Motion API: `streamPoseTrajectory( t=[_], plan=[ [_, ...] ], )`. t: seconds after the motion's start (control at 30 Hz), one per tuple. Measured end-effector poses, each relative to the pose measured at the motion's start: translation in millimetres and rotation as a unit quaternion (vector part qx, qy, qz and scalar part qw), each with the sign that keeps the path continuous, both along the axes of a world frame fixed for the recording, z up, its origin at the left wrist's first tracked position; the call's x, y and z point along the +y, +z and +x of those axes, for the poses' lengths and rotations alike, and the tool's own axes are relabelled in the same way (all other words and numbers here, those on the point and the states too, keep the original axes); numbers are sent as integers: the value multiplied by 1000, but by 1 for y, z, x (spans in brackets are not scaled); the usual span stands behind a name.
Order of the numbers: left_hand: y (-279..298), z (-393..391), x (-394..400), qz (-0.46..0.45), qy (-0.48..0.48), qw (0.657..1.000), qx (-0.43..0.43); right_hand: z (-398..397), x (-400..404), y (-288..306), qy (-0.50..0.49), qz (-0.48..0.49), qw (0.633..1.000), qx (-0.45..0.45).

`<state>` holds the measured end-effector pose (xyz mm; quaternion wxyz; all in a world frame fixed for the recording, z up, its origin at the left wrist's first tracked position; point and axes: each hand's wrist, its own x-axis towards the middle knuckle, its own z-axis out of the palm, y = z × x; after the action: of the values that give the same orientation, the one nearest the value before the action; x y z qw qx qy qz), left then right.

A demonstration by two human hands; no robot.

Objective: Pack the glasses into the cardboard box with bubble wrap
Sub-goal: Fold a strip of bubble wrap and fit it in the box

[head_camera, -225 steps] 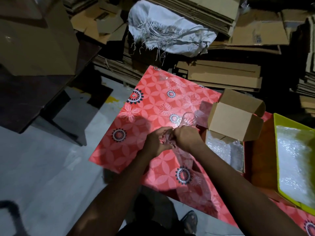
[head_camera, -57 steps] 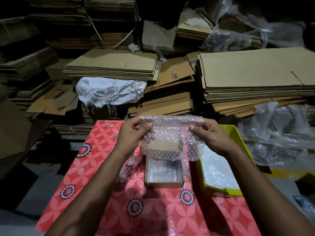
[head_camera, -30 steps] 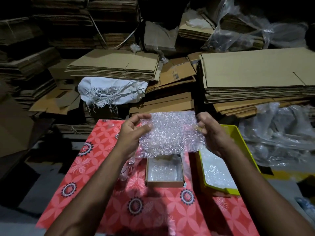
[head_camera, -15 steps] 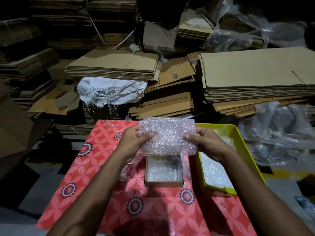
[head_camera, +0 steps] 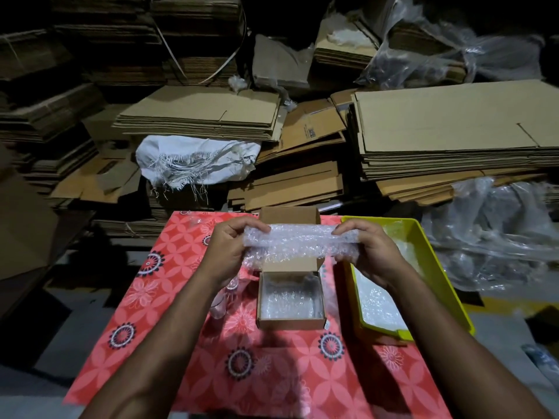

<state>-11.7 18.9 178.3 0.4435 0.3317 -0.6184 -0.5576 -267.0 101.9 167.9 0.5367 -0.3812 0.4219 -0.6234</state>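
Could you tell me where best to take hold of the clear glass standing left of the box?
Probably around the side wall of the glass, coming from the left: it stands upright, the cardboard box blocks its right, and the left forearm overhangs it.

Left hand [head_camera: 229, 252]: pinching the left end of a bubble wrap sheet [head_camera: 298, 243], thumb on top.
Right hand [head_camera: 370, 255]: gripping the sheet's right end, held level above the box.
Cardboard box [head_camera: 290, 322]: open on the red floral tablecloth [head_camera: 169, 285], its bottom lined with bubble wrap, back flap up behind the sheet.
Glasses [head_camera: 222, 300]: clear, just left of the box, partly hidden by the left wrist.
Yellow tray [head_camera: 438, 276]: right of the box, holding more wrap.
Behind: stacks of flattened cardboard [head_camera: 453, 131], a white sack [head_camera: 193, 158].
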Motion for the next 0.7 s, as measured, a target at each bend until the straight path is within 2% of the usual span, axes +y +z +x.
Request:
streamPoseTrajectory(
  t=[0.13, 0.2, 0.3, 0.37, 0.5, 0.7],
  plan=[
    [3, -1, 8, 49, -34, 995, 84, 1, 3, 1, -16, -3, 1000, -14],
    [1, 0, 6, 18, -25, 999, 44, 2, 4, 1, -30, 1, 999, 28],
    [-8, 4, -1, -39, -10, 998, -55, 0, 3, -4, -55, -14, 987, 154],
    [-9, 4, -1, 0, -27, 998, -48, -4, 5, -6, -63, 0, 981, 186],
    [-5, 2, 6, 24, -10, 999, -44, -8, 8, -7, -65, 26, 979, 189],
    [-11, -2, 7, -7, -5, 996, -84, -3, 6, -7, -40, 45, 987, 151]
  ],
)
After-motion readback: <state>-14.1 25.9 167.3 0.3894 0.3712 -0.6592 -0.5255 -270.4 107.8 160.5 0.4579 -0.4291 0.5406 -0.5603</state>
